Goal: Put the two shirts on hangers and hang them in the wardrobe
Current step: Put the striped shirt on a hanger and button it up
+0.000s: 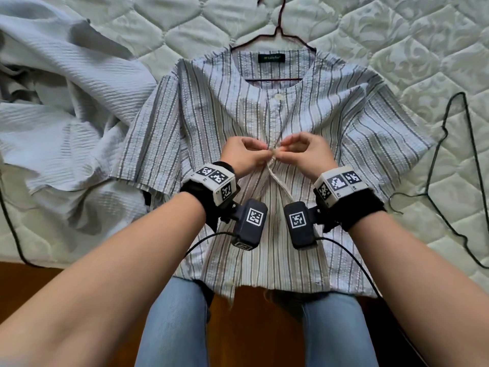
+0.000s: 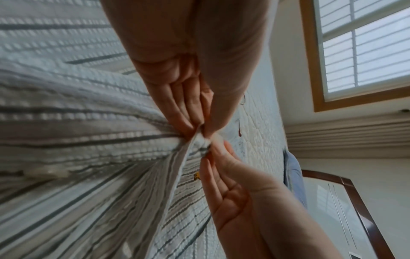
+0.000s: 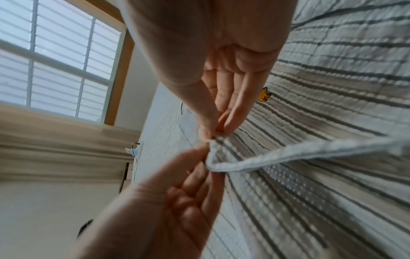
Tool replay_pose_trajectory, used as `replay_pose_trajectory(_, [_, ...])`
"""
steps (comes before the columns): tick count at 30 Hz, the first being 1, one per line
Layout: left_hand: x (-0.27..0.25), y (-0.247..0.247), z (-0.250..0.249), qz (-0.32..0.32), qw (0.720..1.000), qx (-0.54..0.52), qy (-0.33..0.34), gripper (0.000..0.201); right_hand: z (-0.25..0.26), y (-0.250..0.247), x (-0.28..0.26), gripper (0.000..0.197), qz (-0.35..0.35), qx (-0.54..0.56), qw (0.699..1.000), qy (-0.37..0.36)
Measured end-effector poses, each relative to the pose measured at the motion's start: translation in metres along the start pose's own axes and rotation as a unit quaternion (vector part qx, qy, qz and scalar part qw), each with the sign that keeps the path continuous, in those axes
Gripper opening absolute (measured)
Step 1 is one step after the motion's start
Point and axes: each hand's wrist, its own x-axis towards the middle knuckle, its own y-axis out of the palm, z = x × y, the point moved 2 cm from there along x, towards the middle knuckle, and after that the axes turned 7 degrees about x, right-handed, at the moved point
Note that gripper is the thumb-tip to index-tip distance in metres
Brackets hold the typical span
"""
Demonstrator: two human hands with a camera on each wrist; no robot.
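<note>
While both hands pinch its placket, your grey-striped seersucker shirt [image 1: 211,107] already wears one hanger.
Left hand [image 1: 244,154] and right hand [image 1: 304,153] are buttoning; the plain blue shirt [image 1: 66,102] and black wire hanger [image 1: 449,154] wait.

Shirt before me [image 1: 211,115]: it lies flat on the mattress [image 1: 397,49], hem over the near edge above my knees.
Hanger in it [image 1: 275,35]: inside the neck — hook pointing away from me.
Second shirt [image 1: 66,102]: crumpled on the mattress to the left, touching the first one's sleeve.
Spare hanger [image 1: 449,133]: to the right, on the mattress, apart from the sleeve.
My left hand [image 1: 244,154] and right hand [image 1: 304,152]: side by side at the shirt's middle — fingertips meeting on the front opening.
</note>
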Motion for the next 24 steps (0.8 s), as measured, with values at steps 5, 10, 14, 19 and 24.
replay_pose_trajectory(5, [-0.002, 0.0, 0.001, -0.009, 1.0, 0.007, 0.028, 0.025, -0.003, 0.0, 0.0, 0.017, 0.008, 0.067, 0.997, 0.048])
replay_pose_trajectory(10, [-0.007, -0.007, 0.017, -0.076, 0.994, 0.068, 0.034, 0.027, -0.012, -0.011, -0.01, 0.019, -0.014, -0.005, 0.999, 0.037])
replay_pose_trajectory(14, [-0.023, -0.006, 0.041, -0.048, 0.994, 0.096, 0.004, 0.022, -0.037, -0.022, -0.034, 0.011, -0.003, -0.094, 0.994, 0.06])
replay_pose_trajectory(19, [-0.037, 0.004, 0.065, -0.044, 0.979, 0.197, -0.019, 0.016, -0.062, -0.024, -0.056, 0.04, -0.003, -0.18, 0.98, 0.081])
replay_pose_trajectory(24, [-0.032, 0.012, 0.08, -0.047, 0.967, 0.247, -0.027, 0.028, -0.072, -0.015, -0.049, 0.021, -0.055, -0.182, 0.98, 0.058])
